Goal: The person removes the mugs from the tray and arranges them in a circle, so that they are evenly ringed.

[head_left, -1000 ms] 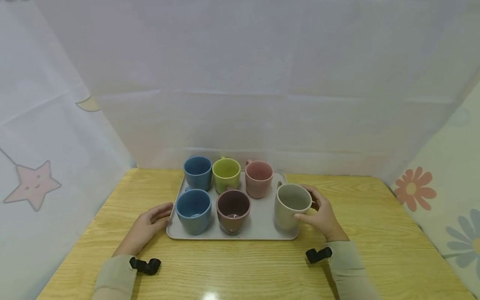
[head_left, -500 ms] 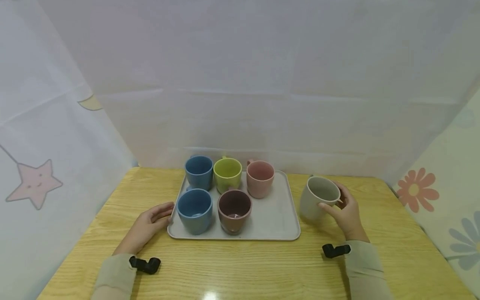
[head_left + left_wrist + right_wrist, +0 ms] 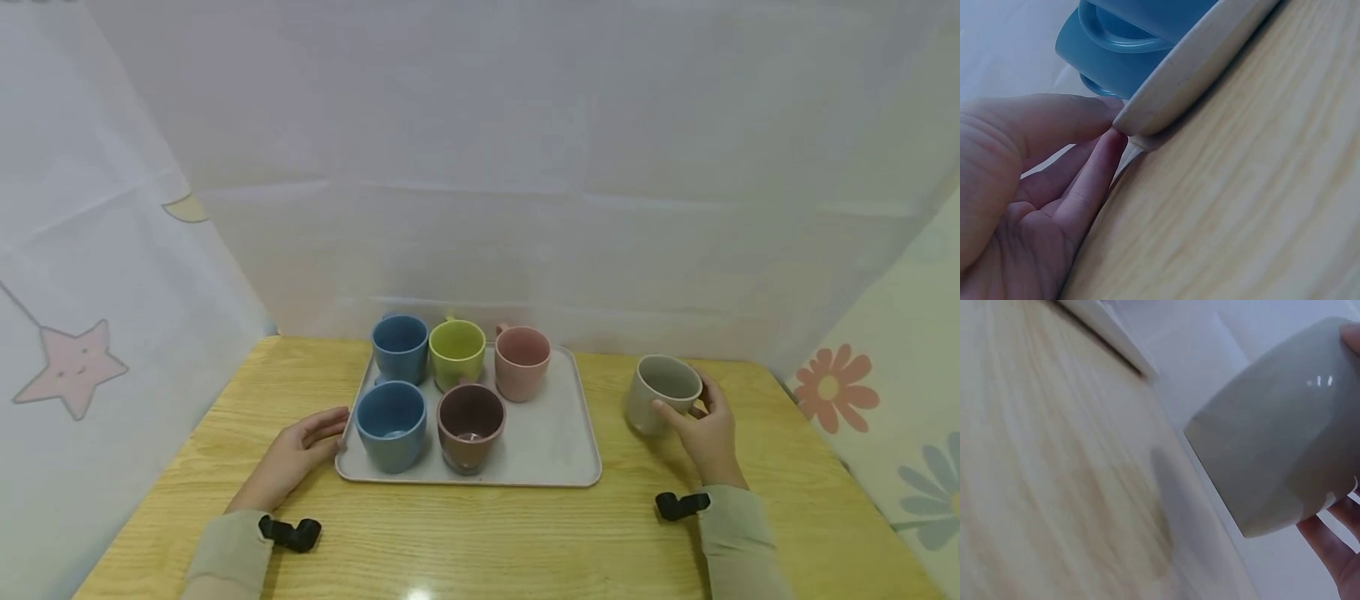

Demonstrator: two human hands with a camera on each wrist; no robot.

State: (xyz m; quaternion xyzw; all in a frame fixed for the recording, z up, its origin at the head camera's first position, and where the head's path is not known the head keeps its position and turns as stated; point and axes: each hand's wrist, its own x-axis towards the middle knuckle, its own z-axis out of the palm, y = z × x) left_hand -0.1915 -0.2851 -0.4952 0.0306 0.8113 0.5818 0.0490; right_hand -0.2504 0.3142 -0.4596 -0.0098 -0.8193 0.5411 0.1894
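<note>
My right hand [image 3: 707, 429] holds a pale grey mug [image 3: 647, 404] to the right of the tray, thumb on the near side and fingers at the far side. In the right wrist view the mug [image 3: 1272, 431] is tilted, its base apart from the table over a shadow. At the left edge of the light grey tray [image 3: 551, 433], my left hand [image 3: 291, 454] pinches the rim between thumb and fingertips, as the left wrist view shows with the tray rim [image 3: 1172, 81]. Standing on the tray are two blue mugs [image 3: 392, 437], a yellow-green mug [image 3: 456, 367], a pink mug [image 3: 521, 375] and a brown mug [image 3: 465, 454].
The wooden table [image 3: 480, 537] extends around the tray. A white cloth backdrop [image 3: 480, 208] rises behind its far edge, with printed cloth at both sides. Black wrist cameras [image 3: 291, 533] sit on both sleeves.
My right hand has lifted the pale grey mug off the tray's right part and carried it rightward over the table. The left hand has stayed at the tray's edge.
</note>
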